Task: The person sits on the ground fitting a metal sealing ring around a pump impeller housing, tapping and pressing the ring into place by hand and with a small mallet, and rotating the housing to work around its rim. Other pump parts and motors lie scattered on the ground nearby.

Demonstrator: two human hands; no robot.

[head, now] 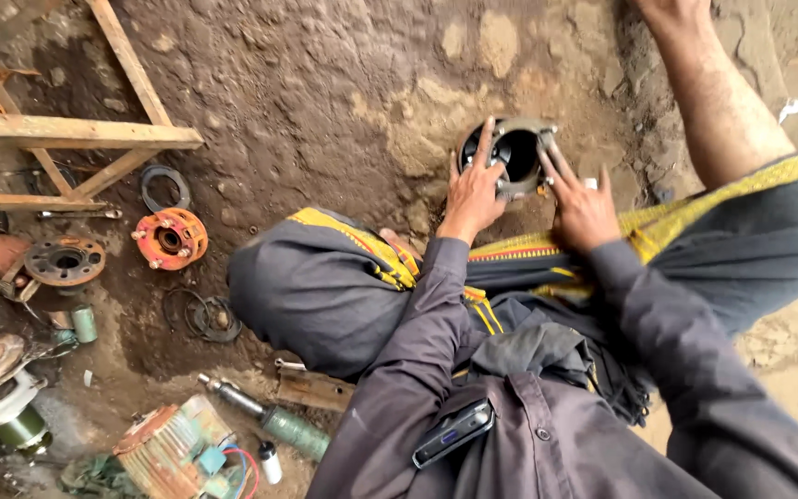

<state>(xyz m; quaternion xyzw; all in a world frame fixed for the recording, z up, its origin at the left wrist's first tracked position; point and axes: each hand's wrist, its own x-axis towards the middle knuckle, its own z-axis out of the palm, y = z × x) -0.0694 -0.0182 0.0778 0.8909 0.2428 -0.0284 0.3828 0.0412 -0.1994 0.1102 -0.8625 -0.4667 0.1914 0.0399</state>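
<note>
- Here, the person sits on the dirt ground [344, 83] with both hands on a round metal ring part [515, 152] that lies in front of the knees.
- The left hand [473, 189] is open, its fingers spread flat on the ring's left rim.
- The right hand [579, 203] is open too, fingers pressing on the ring's right rim.
- An orange flange [170, 238] lies well apart to the left, near a rusty disc [65, 261] and a wooden frame [76, 129].
- A green cylinder tool [270, 420] lies by the left knee.

Soft, even daylight — sharp, faint shadows
</note>
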